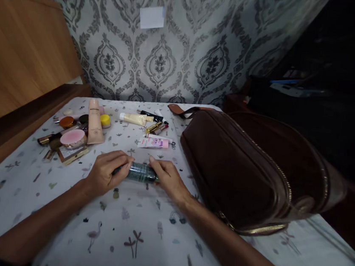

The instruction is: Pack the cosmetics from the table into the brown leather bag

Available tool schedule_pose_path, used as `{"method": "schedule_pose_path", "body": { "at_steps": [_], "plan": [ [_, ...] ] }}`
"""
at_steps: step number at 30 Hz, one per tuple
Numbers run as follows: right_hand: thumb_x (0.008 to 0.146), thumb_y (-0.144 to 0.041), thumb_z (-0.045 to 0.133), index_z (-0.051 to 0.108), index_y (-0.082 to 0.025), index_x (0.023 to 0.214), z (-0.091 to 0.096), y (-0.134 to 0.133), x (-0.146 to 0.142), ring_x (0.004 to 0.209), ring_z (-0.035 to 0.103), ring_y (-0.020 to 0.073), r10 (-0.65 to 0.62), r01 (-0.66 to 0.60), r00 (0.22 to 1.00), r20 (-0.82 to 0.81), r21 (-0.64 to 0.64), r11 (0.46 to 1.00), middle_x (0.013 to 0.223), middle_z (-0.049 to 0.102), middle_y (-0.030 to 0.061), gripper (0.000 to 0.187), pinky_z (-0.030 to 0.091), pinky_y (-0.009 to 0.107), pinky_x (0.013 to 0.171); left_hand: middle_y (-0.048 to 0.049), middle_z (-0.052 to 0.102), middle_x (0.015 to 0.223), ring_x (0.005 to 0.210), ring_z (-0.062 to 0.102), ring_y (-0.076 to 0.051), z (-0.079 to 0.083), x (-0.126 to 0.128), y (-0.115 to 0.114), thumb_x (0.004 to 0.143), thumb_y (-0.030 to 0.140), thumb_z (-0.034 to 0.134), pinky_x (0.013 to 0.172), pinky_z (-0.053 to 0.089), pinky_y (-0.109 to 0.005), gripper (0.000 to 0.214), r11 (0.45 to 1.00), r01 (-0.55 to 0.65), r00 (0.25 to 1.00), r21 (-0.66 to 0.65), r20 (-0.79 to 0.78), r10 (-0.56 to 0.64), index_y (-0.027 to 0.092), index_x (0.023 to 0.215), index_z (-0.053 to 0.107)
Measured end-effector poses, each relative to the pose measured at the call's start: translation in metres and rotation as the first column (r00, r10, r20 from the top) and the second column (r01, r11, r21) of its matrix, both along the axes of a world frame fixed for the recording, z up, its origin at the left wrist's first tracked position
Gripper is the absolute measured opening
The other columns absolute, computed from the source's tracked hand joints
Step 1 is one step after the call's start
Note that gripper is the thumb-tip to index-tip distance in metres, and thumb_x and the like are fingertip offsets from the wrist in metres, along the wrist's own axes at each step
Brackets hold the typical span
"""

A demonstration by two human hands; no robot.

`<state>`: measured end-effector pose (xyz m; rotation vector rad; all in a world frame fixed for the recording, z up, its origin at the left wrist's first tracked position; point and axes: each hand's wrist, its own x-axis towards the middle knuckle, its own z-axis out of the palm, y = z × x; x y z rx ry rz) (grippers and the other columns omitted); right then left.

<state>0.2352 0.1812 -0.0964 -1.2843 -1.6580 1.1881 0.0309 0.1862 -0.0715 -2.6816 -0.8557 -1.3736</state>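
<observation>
A small dark green tube [141, 173] lies across the patterned cloth [128, 230] in front of me. My left hand [107, 175] is closed round its left end, where a thin dark tip sticks out. My right hand [167, 178] grips the tube's right end with curled fingers. A large brown zip bag [244, 166] stands just right of my right hand, its zip partly apart.
Several cosmetics lie beyond my hands: a peach tube [94, 121], a pink round compact [73, 138], a cream tube [133, 118], a pink-and-white packet [153, 142], small jars and lipsticks. A wooden bed frame [22, 60] runs along the left. Patterned wallpaper [173, 55] stands behind.
</observation>
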Motion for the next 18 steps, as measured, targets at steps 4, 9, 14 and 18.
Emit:
{"method": "schedule_pose_path", "body": {
  "at_steps": [4, 9, 14, 18],
  "plan": [
    [0.083, -0.074, 0.053, 0.055, -0.018, 0.069, 0.014, -0.007, 0.003, 0.060, 0.048, 0.0130, 0.197, -0.199, 0.978, 0.068, 0.015, 0.980, 0.061, 0.051, -0.0024, 0.058, 0.033, 0.025, 0.056, -0.0059, 0.072, 0.079, 0.069, 0.067, -0.013, 0.002, -0.001, 0.001, 0.095, 0.013, 0.052, 0.066, 0.053, -0.021, 0.018, 1.000, 0.017, 0.999, 0.006, -0.036, -0.017, 0.015, 0.088, 0.069],
    [0.082, -0.056, 0.072, 0.059, -0.018, 0.076, 0.021, -0.015, -0.001, 0.063, 0.050, 0.0131, 0.105, -0.158, 0.925, 0.366, 0.117, 0.981, 0.065, 0.055, -0.0033, 0.040, 0.029, 0.024, 0.058, -0.0035, 0.067, 0.072, 0.061, 0.062, -0.011, 0.003, 0.000, -0.001, 0.097, 0.017, 0.049, 0.060, 0.048, -0.021, 0.027, 0.990, -0.018, 0.999, -0.140, -0.047, 0.012, 0.015, 0.076, 0.065],
    [0.083, -0.049, 0.076, 0.064, -0.018, 0.097, 0.017, -0.022, -0.006, 0.078, 0.064, 0.0205, -0.047, -0.182, 0.805, 0.592, 0.323, 0.929, 0.089, 0.071, 0.0063, 0.036, 0.036, 0.027, 0.065, 0.0020, 0.055, 0.057, 0.054, 0.053, -0.011, 0.008, 0.003, 0.000, 0.099, 0.033, 0.045, 0.055, 0.039, -0.023, 0.042, 0.895, -0.156, 0.986, -0.417, -0.116, 0.118, 0.017, 0.063, 0.060],
    [0.088, -0.046, 0.072, 0.063, -0.017, 0.108, 0.012, -0.024, -0.007, 0.087, 0.067, 0.0235, -0.123, -0.231, 0.750, 0.649, 0.432, 0.872, 0.098, 0.070, 0.0098, 0.036, 0.039, 0.029, 0.067, 0.0017, 0.059, 0.059, 0.058, 0.056, -0.013, 0.013, 0.001, 0.002, 0.101, 0.045, 0.041, 0.057, 0.040, -0.024, 0.049, 0.803, -0.195, 0.972, -0.563, -0.223, 0.080, 0.017, 0.066, 0.063]
  ]
}}
